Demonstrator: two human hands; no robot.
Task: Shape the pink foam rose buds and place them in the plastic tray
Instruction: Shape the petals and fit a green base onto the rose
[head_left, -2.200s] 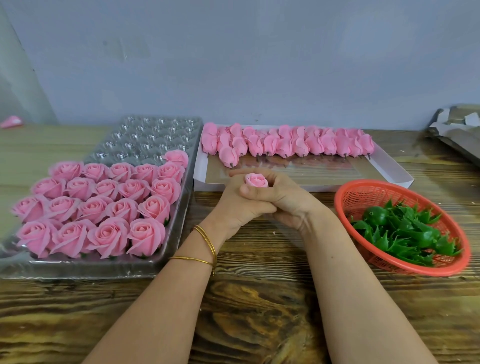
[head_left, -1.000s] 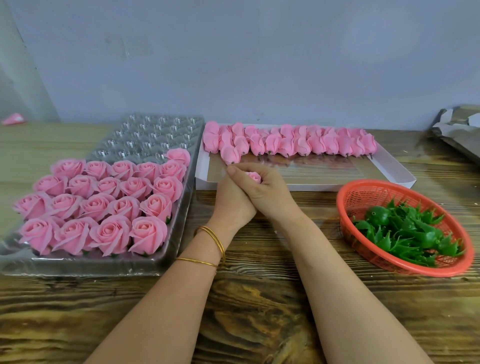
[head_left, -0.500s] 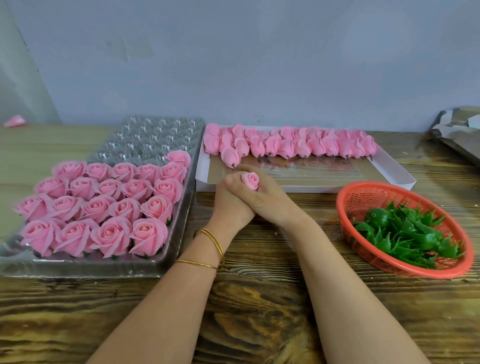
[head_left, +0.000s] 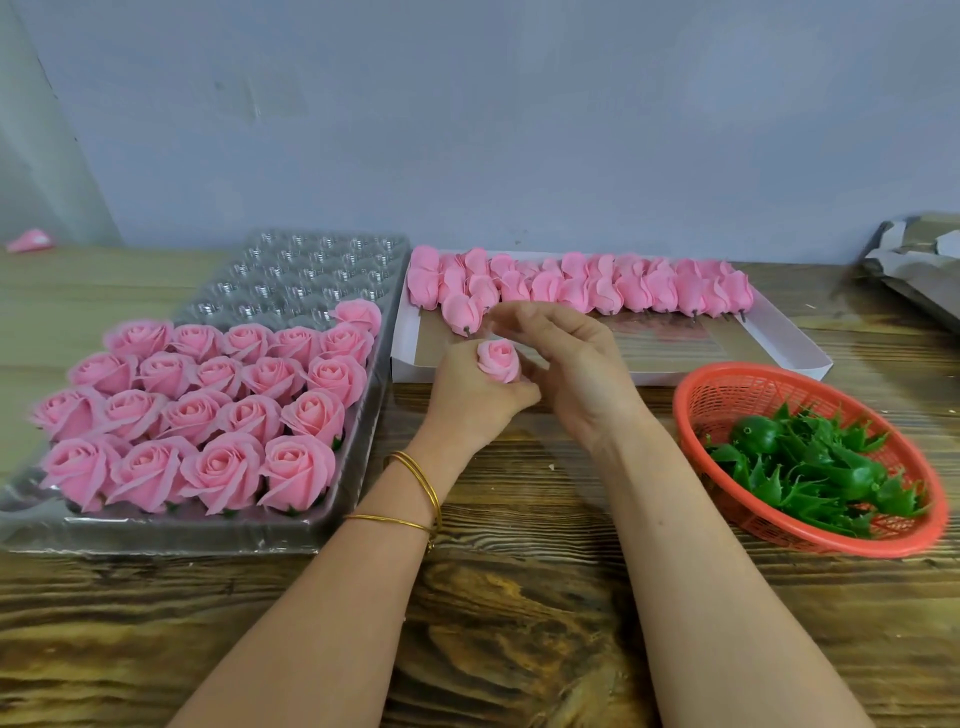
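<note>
Head view looks down on a wooden desk (head_left: 519, 623) where the left hand (head_left: 470, 405) wraps its grip around the base of one pink rose bud (head_left: 498, 359), held upright so that the bloom stands out above the curled fingers. The right hand (head_left: 582, 374) sits just beside it, its grip loose, with bent fingers arched over the bud and closed on nothing; their tips are blurred, and whether the hand touches the bud is unclear. Left of the hands lies the clear plastic tray (head_left: 291, 270), its near rows filled with shaped roses (head_left: 208, 415). Beyond the hands, a shallow white box (head_left: 779, 353) holds a row of unshaped buds (head_left: 597, 286) lying along its far side. An orange basket (head_left: 727, 384) of green calyxes (head_left: 810, 467) stands to the right. Two gold bangles (head_left: 415, 488) circle the left wrist.
</note>
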